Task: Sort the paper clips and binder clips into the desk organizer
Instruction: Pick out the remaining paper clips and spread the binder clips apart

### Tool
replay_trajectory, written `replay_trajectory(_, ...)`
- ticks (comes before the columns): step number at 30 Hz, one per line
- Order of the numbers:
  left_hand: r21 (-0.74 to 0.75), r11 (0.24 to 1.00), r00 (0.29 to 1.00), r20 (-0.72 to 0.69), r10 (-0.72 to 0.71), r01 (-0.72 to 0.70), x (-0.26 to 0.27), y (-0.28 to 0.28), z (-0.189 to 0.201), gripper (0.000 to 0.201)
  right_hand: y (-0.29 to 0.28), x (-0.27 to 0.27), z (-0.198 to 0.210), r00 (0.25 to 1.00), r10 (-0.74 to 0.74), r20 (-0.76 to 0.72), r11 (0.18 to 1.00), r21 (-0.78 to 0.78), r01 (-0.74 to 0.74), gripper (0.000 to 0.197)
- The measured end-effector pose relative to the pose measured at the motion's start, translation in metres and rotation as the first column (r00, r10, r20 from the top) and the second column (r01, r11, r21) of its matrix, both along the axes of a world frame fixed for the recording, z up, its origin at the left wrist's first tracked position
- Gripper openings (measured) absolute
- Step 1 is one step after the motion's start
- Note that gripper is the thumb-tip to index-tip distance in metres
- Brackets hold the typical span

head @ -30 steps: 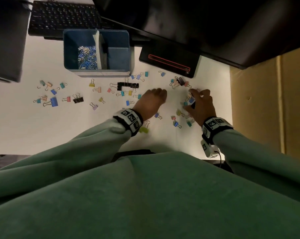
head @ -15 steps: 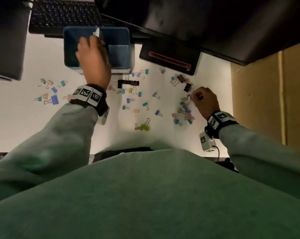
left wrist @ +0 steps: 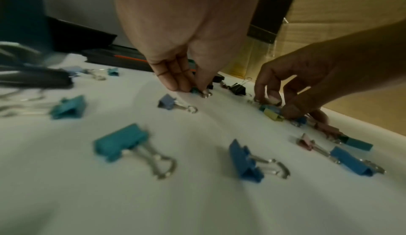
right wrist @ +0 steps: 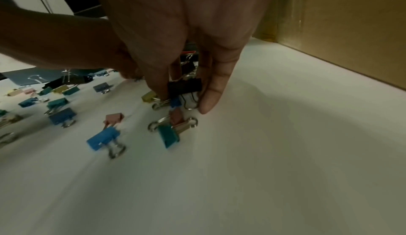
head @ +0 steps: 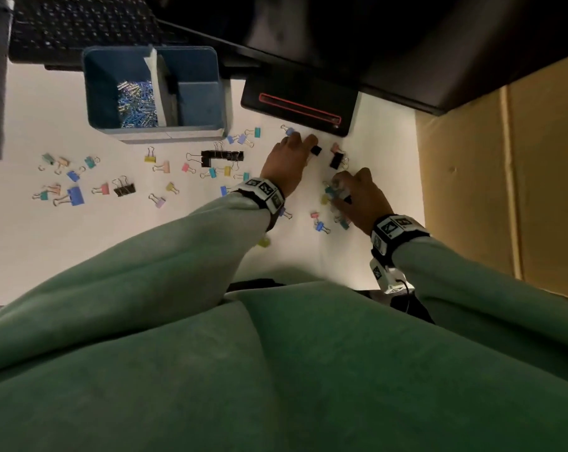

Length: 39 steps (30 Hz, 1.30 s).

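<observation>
The blue desk organizer (head: 165,133) stands at the back left, with paper clips (head: 136,104) heaped in its left compartment. Coloured binder clips lie scattered over the white desk (head: 80,243). My left hand (head: 304,145) reaches down beside a small black binder clip (head: 316,150). In the left wrist view my left hand (left wrist: 193,89) pinches a small teal binder clip (left wrist: 194,90) on the desk. My right hand (head: 339,190) hovers over a cluster of clips. In the right wrist view my right hand (right wrist: 184,99) holds a black binder clip (right wrist: 184,86) between its fingers.
A black keyboard (head: 80,24) lies behind the organizer. A black stand with a red line (head: 299,107) sits just beyond my left hand. A cardboard box (head: 504,158) borders the desk's right edge. Joined black binder clips (head: 222,156) lie left of my left hand.
My left hand has come back from over the organizer to the clips at the right, near the black stand. My right hand shifted slightly toward me over its cluster.
</observation>
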State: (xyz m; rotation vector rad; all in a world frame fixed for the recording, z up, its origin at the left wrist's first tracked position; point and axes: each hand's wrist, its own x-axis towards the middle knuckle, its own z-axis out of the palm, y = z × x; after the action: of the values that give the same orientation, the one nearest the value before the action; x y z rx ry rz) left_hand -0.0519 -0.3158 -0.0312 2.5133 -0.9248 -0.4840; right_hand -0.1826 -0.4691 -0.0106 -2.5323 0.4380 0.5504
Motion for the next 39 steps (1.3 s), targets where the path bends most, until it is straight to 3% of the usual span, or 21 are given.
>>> replay_trajectory(3, -0.052, 0.996, 0.997, -0.042, 0.071, -0.073, 0.006, 0.022, -0.002, 0.034, -0.004, 0.009, -0.001, 0.999, -0.026, 0.028, 0.999, 0.031, 0.025, 0.024)
replay_trajectory(7, -0.072, 0.988, 0.989, -0.068, 0.13, -0.135, 0.009, 0.052, -0.003, 0.026, -0.009, 0.011, -0.004, 0.99, -0.133, 0.046, 0.987, 0.097, 0.128, 0.013)
replay_trajectory(12, -0.081, 0.984, 0.985, -0.079, 0.151, -0.157, 0.0, 0.056, 0.002, 0.016, -0.011, 0.007, -0.005, 0.955, -0.294, 0.031, 0.92, 0.281, 0.274, 0.016)
replay_trajectory(17, -0.091, 0.967, 0.97, -0.085, 0.229, -0.236, 0.0, 0.063, 0.01, 0.013, -0.014, 0.021, -0.001, 0.919, -0.363, 0.152, 0.916, 0.24, 0.322, 0.018)
replay_trajectory(20, 0.013, 0.988, 0.984, -0.094, 0.153, -0.152, -0.005, 0.08, 0.008, 0.024, -0.007, 0.042, 0.002, 0.936, -0.319, 0.146, 0.944, 0.14, 0.3, 0.033)
replay_trajectory(22, 0.115, 0.991, 0.993, -0.088, 0.081, -0.07, -0.011, 0.085, 0.006, 0.035, 0.002, 0.055, 0.004, 0.975, -0.198, 0.104, 0.98, 0.032, 0.196, 0.043)
replay_trajectory(26, 0.127, 0.989, 0.995, -0.042, 0.086, -0.08, -0.012, 0.091, 0.0, 0.018, 0.013, 0.066, -0.003, 0.998, 0.008, -0.061, 0.996, -0.084, -0.013, 0.063)
replay_trajectory(29, 0.06, 0.993, 0.994, -0.024, 0.106, -0.104, -0.009, 0.097, -0.001, 0.005, 0.018, 0.063, -0.006, 1.0, 0.011, 0.009, 0.995, -0.098, -0.01, 0.042)
replay_trajectory(34, -0.04, 0.985, 0.986, -0.016, 0.165, -0.165, -0.008, 0.098, 0.003, 0.024, 0.007, 0.048, -0.003, 0.982, -0.159, 0.102, 0.987, 0.038, 0.156, 0.013)
replay_trajectory(37, -0.018, 0.998, 0.996, -0.068, 0.059, -0.06, -0.015, 0.075, 0.007, 0.043, -0.007, 0.037, -0.001, 0.949, -0.295, 0.11, 0.949, 0.151, 0.277, 0.008)
replay_trajectory(39, 0.034, 0.999, 0.996, -0.083, -0.019, 0.022, -0.018, 0.06, 0.008, 0.044, -0.016, 0.029, 0.002, 0.93, -0.357, 0.084, 0.919, 0.213, 0.333, 0.01)
